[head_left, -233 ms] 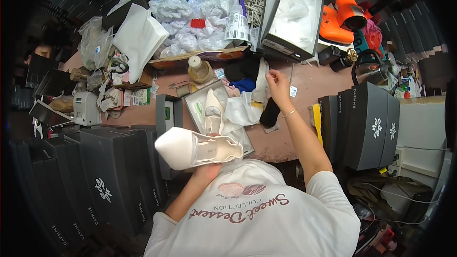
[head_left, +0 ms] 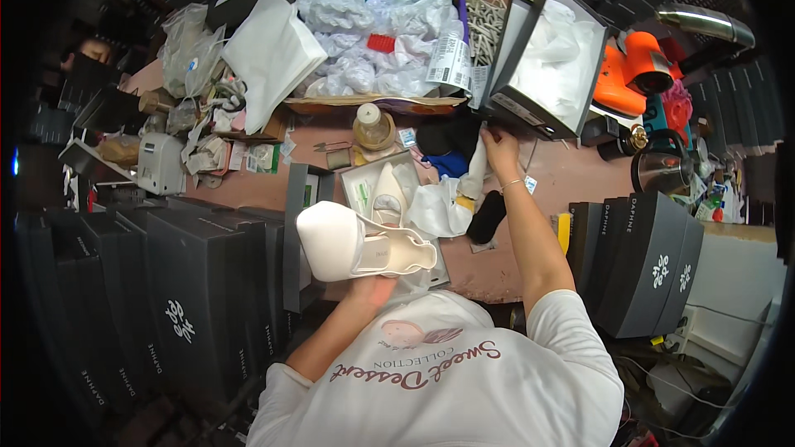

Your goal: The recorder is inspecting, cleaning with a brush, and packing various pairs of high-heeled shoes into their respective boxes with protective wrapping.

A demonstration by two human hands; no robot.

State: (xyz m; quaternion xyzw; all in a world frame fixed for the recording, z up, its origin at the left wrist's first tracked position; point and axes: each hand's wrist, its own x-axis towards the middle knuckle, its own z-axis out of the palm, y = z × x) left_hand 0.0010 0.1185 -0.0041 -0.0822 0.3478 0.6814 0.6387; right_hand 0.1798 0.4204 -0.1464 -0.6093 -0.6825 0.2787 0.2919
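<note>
My left hand [head_left: 372, 288] grips a white pointed shoe [head_left: 331, 240] from below, its toe to the left and its open side facing up. The palm and most fingers are hidden under the shoe. A second white shoe [head_left: 387, 197] lies just beyond, in an open shallow box [head_left: 354, 175]. My right hand [head_left: 502, 154] is over the table with its fingers closed at the edge of a white cloth [head_left: 477, 172]. Beside that cloth are a black cloth [head_left: 487, 217], a blue cloth [head_left: 450, 165] and crumpled white tissue [head_left: 440, 209].
A glass jar [head_left: 372, 134] stands beyond the shoes. Behind it sits a box of crumpled paper [head_left: 348, 45]. A shoe box with tissue [head_left: 556, 66] is at the back right, near a kettle [head_left: 662, 167]. Stacked dark boxes flank me left [head_left: 195, 273] and right [head_left: 642, 257].
The whole view has shifted, with most table items lying further right. The held shoe's toe has tilted up a little. My right hand's fingers have drawn together by the white cloth.
</note>
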